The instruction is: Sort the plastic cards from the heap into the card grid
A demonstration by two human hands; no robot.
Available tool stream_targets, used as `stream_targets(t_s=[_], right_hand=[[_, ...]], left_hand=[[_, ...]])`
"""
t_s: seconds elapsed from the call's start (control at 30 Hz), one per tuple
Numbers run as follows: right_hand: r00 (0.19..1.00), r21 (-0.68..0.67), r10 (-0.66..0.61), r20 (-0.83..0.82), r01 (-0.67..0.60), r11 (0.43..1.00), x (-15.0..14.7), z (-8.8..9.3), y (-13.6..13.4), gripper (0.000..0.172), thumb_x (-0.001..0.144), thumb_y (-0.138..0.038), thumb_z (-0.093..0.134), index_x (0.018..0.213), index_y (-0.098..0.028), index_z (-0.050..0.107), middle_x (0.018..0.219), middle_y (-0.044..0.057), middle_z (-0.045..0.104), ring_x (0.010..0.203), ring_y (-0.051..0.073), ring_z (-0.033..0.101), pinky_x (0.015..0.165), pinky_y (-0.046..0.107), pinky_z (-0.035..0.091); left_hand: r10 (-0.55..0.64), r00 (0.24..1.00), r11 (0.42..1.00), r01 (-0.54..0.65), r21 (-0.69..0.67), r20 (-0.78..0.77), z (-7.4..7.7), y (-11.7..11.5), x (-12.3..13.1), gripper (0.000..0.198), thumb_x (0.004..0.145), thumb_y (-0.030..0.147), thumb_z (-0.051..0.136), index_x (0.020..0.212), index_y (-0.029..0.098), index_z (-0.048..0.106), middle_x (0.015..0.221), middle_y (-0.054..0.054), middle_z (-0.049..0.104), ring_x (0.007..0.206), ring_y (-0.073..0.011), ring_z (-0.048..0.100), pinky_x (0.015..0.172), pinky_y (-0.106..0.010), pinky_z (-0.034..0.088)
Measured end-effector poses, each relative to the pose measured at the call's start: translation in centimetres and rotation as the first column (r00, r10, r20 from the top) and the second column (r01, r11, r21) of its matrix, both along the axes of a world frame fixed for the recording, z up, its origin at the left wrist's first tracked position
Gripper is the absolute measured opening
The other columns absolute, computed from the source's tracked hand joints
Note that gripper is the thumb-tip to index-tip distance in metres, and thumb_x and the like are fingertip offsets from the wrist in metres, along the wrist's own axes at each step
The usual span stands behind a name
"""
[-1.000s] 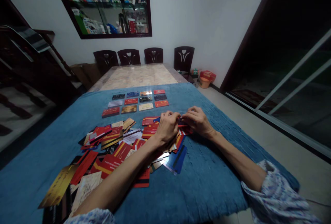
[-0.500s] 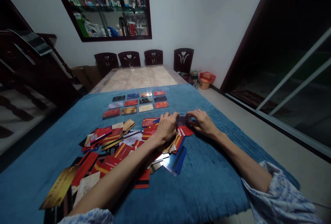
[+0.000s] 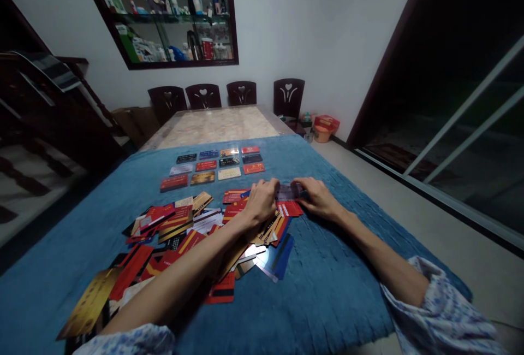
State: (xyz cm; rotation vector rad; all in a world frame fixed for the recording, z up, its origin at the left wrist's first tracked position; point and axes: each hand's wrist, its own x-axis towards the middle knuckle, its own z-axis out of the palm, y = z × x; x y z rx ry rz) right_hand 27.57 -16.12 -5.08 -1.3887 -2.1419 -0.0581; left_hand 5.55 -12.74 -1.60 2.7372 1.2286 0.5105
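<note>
Between my two hands is a greyish-purple card [image 3: 287,192], pinched at its left end by my left hand [image 3: 262,201] and at its right end by my right hand [image 3: 314,195]. Just below it lies a red card [image 3: 290,209] on the blue cloth. My left forearm reaches over a loose heap of cards, among them a gold card [image 3: 90,300], a red card with a dark stripe [image 3: 221,291] and a blue card [image 3: 283,254]. Farther off, several cards and card stacks stand in neat rows, such as a gold stack [image 3: 203,177] and a cream card [image 3: 229,173].
A blue cloth [image 3: 335,289] covers the near part of the table; its far part is bare marble-patterned top [image 3: 221,120]. Dark chairs [image 3: 289,95] stand around the far end. A wall cabinet [image 3: 184,63] hangs behind, and a red and orange bin [image 3: 323,131] sits on the floor.
The greyish-purple card has tilted so that more of its face shows between my hands. Both hands stay on it, nearly in place. The view has shifted slightly.
</note>
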Motion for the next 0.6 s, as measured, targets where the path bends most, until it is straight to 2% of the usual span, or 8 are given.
stream_targets(t_s=[0.3, 0.6], right_hand=[[1.000, -0.007, 0.011, 0.027, -0.011, 1.000, 0.08, 0.30, -0.14, 0.045, 0.077, -0.019, 0.061, 0.121, -0.020, 0.055, 0.109, 0.012, 0.062, 0.100, 0.029, 0.054, 0.084, 0.042, 0.043], [0.999, 0.002, 0.039, 0.032, -0.039, 0.999, 0.33, 0.22, -0.05, 0.046, 0.078, -0.020, 0.060, 0.124, -0.022, 0.054, 0.108, 0.011, 0.058, 0.098, 0.027, 0.051, 0.084, 0.042, 0.044]], left_hand=[[-0.003, 1.000, 1.000, 0.003, -0.007, 0.003, 0.00, 0.02, -0.05, 0.031, 0.087, 0.009, 0.043, 0.114, 0.018, 0.054, 0.102, -0.010, 0.067, 0.099, -0.0254, 0.057, 0.085, -0.038, 0.042], [-0.023, 0.999, 0.996, 0.026, -0.085, 0.036, 0.06, 0.54, 0.03, 0.036, 0.083, 0.006, 0.046, 0.115, 0.018, 0.056, 0.104, -0.009, 0.067, 0.099, -0.0252, 0.057, 0.088, -0.039, 0.044]])
